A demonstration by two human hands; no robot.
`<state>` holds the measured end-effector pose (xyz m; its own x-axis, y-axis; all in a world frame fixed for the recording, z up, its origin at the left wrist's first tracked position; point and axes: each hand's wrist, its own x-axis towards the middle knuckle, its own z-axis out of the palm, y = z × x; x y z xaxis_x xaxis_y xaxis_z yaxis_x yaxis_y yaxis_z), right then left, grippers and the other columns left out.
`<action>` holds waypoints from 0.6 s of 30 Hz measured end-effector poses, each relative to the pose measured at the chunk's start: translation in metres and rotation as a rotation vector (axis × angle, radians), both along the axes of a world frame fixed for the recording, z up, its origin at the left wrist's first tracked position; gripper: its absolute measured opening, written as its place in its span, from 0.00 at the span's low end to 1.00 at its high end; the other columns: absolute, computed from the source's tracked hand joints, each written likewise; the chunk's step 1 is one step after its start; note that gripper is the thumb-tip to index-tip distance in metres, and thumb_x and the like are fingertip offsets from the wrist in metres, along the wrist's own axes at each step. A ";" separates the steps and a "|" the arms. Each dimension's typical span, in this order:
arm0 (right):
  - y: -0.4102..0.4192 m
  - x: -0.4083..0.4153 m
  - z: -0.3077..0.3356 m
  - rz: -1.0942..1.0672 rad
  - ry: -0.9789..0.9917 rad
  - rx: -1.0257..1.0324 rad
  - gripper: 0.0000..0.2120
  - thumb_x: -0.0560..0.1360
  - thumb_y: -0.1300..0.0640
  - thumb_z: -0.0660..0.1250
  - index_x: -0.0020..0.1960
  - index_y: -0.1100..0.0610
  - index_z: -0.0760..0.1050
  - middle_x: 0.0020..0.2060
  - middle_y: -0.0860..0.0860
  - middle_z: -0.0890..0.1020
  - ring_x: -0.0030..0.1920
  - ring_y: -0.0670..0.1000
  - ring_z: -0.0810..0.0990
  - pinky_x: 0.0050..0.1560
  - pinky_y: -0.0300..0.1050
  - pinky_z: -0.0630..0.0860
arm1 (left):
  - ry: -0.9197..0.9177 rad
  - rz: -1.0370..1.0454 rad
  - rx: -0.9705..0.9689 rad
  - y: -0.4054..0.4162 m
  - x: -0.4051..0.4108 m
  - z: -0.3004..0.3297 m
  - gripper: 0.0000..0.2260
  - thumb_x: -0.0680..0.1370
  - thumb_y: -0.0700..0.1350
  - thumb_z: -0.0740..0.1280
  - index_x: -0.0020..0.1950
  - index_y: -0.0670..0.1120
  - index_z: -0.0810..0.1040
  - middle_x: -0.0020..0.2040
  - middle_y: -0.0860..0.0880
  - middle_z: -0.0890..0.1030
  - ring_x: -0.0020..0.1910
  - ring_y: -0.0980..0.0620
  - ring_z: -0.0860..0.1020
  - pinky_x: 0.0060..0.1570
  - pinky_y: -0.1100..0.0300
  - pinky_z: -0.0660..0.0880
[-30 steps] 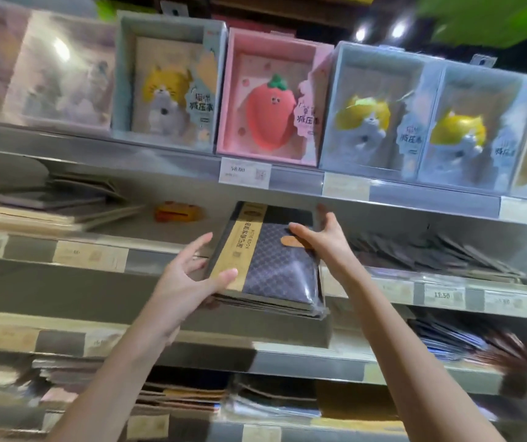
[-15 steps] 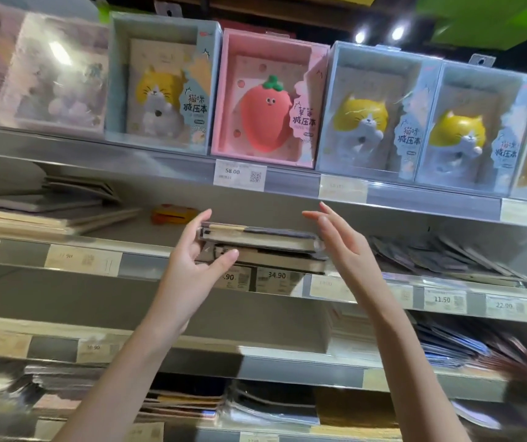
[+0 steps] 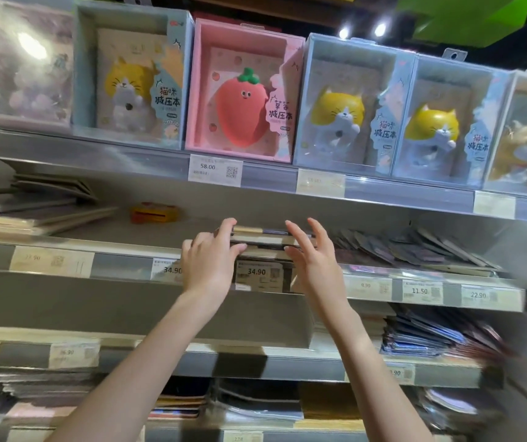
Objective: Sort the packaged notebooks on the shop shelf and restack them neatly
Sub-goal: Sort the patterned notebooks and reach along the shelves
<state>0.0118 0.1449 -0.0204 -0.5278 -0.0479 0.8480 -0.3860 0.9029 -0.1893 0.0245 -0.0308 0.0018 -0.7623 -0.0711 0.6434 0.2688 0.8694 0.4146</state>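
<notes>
I have both hands up at the second shelf (image 3: 118, 247), one on each end of a short stack of packaged notebooks (image 3: 263, 239). My left hand (image 3: 209, 260) has its fingers (image 3: 224, 226) curled over the stack's left end, the upper fingertips on the top edge and the lower ones against the front edge, so it grips that end. My right hand (image 3: 314, 260) is open, its fingers (image 3: 300, 237) straight and slightly spread, lying against the stack's right end; I cannot tell how firmly they press. The stack lies flat near the shelf's front lip, just above a price tag reading 34.90 (image 3: 257, 272). I see at least two notebooks in it, edge-on; blur hides any finer count.

On the same shelf, a loose pile of flat notebooks (image 3: 29, 212) sits at the far left, a small orange item (image 3: 155, 212) lies behind and left of my left hand, and a fanned row of dark packets (image 3: 415, 247) spreads out to the right of my right hand.

On the top shelf I count six display boxes: a blurred pale one (image 3: 21, 68) at the left, one blue box with a yellow cat (image 3: 131, 78), one pink strawberry box (image 3: 244, 90), two more yellow cat boxes (image 3: 351, 103) side by side, and one with an orange animal (image 3: 526, 135) cut by the frame's right edge. Below them hangs a tag reading 58.00 (image 3: 216, 170).

Two lower shelves hold further stacks of packaged stationery (image 3: 428, 336), too blurred to count.
</notes>
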 end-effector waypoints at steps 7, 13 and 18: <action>0.006 -0.030 0.001 -0.284 -0.141 0.182 0.19 0.80 0.46 0.50 0.70 0.45 0.64 0.70 0.55 0.66 0.47 0.63 0.79 0.45 0.53 0.74 | -0.122 0.038 -0.214 0.011 -0.037 -0.011 0.15 0.82 0.49 0.51 0.67 0.47 0.62 0.53 0.46 0.80 0.56 0.42 0.74 0.61 0.48 0.60; 0.008 -0.038 0.006 -0.344 -0.288 0.138 0.20 0.80 0.51 0.50 0.71 0.42 0.61 0.71 0.50 0.66 0.51 0.62 0.79 0.47 0.51 0.73 | -0.213 0.007 -0.243 0.014 -0.049 -0.007 0.23 0.81 0.58 0.44 0.66 0.48 0.67 0.49 0.47 0.81 0.59 0.44 0.72 0.59 0.45 0.57; 0.008 -0.037 0.004 -0.348 -0.302 0.150 0.19 0.80 0.49 0.49 0.71 0.43 0.62 0.70 0.52 0.66 0.55 0.61 0.77 0.48 0.51 0.72 | -0.244 0.027 -0.222 0.017 -0.050 -0.003 0.23 0.80 0.58 0.46 0.69 0.48 0.65 0.40 0.49 0.77 0.55 0.43 0.75 0.61 0.44 0.57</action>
<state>-0.0256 0.1533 -0.0162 -0.7556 0.0648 0.6519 -0.0043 0.9946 -0.1039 -0.0250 -0.0143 -0.0016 -0.8954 0.0277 0.4444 0.1602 0.9512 0.2636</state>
